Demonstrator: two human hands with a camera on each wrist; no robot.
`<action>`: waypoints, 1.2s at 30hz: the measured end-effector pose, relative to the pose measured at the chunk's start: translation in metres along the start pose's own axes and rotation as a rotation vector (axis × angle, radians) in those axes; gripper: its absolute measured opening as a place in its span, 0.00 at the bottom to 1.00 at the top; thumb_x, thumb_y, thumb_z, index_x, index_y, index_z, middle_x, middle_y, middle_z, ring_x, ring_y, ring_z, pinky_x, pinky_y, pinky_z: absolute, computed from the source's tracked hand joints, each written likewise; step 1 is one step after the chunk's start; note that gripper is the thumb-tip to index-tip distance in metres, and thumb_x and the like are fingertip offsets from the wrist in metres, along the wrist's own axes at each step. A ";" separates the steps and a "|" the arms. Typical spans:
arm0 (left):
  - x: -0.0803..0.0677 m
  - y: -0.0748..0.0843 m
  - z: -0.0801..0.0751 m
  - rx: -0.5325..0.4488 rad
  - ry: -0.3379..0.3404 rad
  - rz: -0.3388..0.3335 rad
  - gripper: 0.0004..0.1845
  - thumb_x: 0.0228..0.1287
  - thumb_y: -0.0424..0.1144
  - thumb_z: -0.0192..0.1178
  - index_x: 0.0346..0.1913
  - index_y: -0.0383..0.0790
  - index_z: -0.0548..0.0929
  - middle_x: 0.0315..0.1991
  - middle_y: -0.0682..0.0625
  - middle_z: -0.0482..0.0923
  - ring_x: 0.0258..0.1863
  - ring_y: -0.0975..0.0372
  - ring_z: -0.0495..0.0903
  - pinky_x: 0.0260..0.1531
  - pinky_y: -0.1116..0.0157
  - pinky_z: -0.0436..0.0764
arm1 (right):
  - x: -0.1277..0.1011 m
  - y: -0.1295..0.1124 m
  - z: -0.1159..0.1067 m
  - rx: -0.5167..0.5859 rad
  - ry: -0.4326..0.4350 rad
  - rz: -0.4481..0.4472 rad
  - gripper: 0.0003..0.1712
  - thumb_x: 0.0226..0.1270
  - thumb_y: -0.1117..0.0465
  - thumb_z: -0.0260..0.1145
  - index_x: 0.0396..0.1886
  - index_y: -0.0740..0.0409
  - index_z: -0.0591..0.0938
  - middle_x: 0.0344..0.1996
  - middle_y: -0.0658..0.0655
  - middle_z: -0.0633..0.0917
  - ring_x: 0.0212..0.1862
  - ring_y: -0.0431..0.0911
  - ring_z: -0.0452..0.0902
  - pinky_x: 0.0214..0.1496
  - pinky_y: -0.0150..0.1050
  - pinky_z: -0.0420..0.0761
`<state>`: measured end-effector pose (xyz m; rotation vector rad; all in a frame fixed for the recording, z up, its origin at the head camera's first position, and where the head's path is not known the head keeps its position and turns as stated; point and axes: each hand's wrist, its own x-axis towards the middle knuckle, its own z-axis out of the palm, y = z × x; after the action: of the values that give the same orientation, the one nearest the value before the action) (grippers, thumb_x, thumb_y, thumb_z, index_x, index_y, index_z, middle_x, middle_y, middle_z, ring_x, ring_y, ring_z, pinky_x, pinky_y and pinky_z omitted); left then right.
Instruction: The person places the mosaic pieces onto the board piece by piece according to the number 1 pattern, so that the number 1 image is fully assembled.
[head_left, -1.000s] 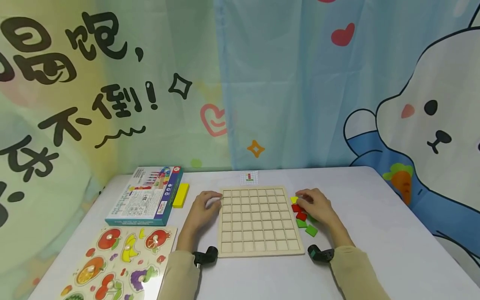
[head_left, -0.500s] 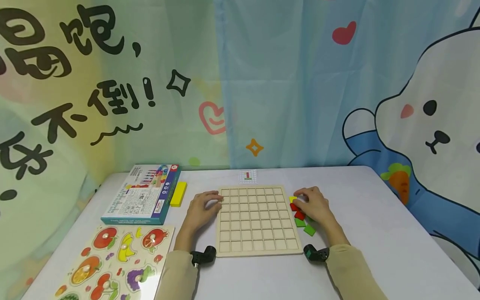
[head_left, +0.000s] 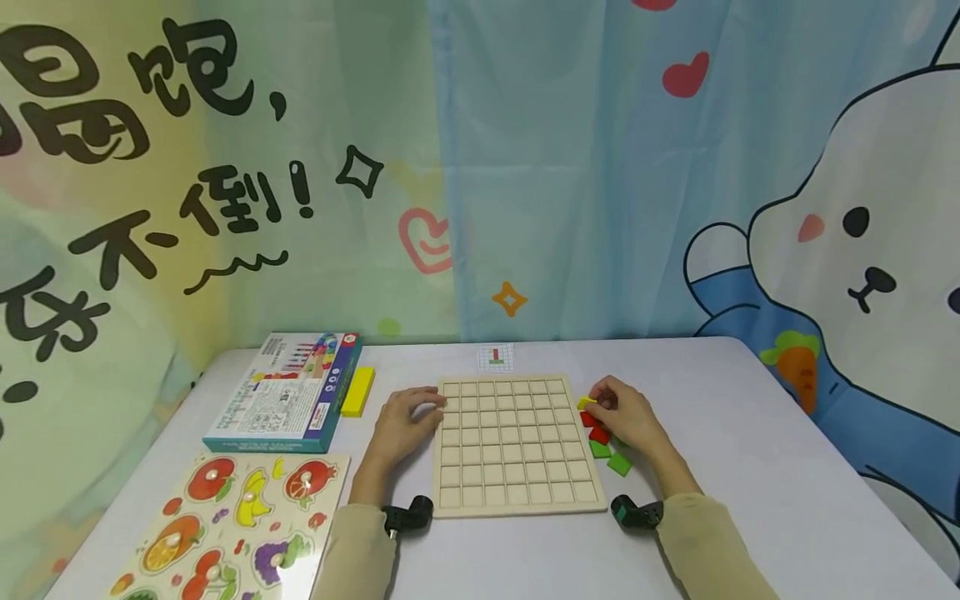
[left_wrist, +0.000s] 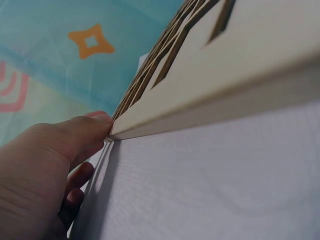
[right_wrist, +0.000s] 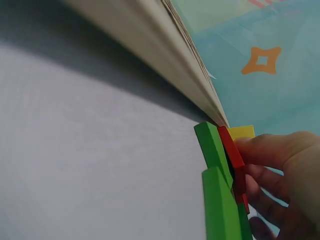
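A wooden grid board [head_left: 519, 443] lies in the middle of the white table. At its upper left edge my left hand [head_left: 405, 427] rests with thumb and fingertips against the wood; the left wrist view shows that thumb [left_wrist: 92, 129] right at the board's corner. On the other side my right hand [head_left: 632, 417] pinches a yellow square tile [right_wrist: 243, 131], partly covered by the thumb. Beside and below it are two red tiles [head_left: 599, 435] and several green tiles [head_left: 619, 464], close to the board's right edge.
A small card with a printed grid pattern [head_left: 496, 358] lies behind the board. To the left are a boxed game [head_left: 281, 400], a yellow block [head_left: 357, 392] and a fruit picture board [head_left: 247, 533]. A printed curtain [head_left: 555, 208] hangs behind the table.
My right fingers have closed on the yellow tile, which now sits tilted between them. The left hand stays at the board's edge. The head view has shifted slightly.
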<state>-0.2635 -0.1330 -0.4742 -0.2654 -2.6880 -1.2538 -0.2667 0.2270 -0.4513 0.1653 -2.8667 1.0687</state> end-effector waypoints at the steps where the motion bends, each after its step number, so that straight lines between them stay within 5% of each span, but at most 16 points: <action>1: 0.000 0.000 0.001 0.005 0.005 0.011 0.10 0.58 0.39 0.65 0.43 0.49 0.86 0.56 0.52 0.80 0.62 0.53 0.70 0.64 0.47 0.62 | 0.000 0.001 0.000 0.020 -0.002 -0.005 0.11 0.63 0.61 0.63 0.43 0.60 0.75 0.34 0.58 0.79 0.37 0.47 0.72 0.37 0.35 0.71; 9: -0.001 0.000 0.001 0.014 0.029 0.059 0.10 0.57 0.39 0.66 0.42 0.48 0.87 0.54 0.51 0.81 0.60 0.51 0.71 0.62 0.47 0.64 | 0.000 -0.001 -0.001 0.038 0.000 -0.031 0.20 0.67 0.63 0.54 0.58 0.55 0.75 0.37 0.59 0.75 0.37 0.49 0.68 0.38 0.38 0.70; 15: 0.000 -0.001 0.000 0.019 0.032 0.059 0.09 0.58 0.39 0.65 0.43 0.48 0.86 0.55 0.51 0.80 0.60 0.52 0.71 0.63 0.48 0.63 | 0.002 -0.008 -0.003 0.066 0.012 -0.019 0.15 0.69 0.61 0.52 0.53 0.55 0.75 0.47 0.62 0.77 0.43 0.51 0.70 0.46 0.42 0.72; 24: -0.001 -0.002 0.005 0.004 0.038 0.094 0.09 0.57 0.37 0.65 0.41 0.47 0.87 0.54 0.50 0.81 0.59 0.50 0.72 0.60 0.46 0.64 | 0.000 -0.015 -0.002 0.217 -0.001 -0.069 0.12 0.69 0.61 0.57 0.48 0.62 0.72 0.39 0.59 0.80 0.39 0.47 0.73 0.43 0.38 0.73; 36: -0.003 -0.001 0.002 -0.006 0.025 0.059 0.08 0.57 0.39 0.65 0.41 0.48 0.86 0.55 0.51 0.80 0.60 0.51 0.71 0.61 0.46 0.63 | 0.006 -0.036 0.009 0.273 -0.070 -0.128 0.15 0.68 0.57 0.59 0.50 0.60 0.75 0.43 0.57 0.83 0.48 0.50 0.79 0.53 0.46 0.76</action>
<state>-0.2612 -0.1324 -0.4775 -0.3254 -2.6353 -1.2402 -0.2688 0.1935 -0.4339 0.4045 -2.7107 1.4488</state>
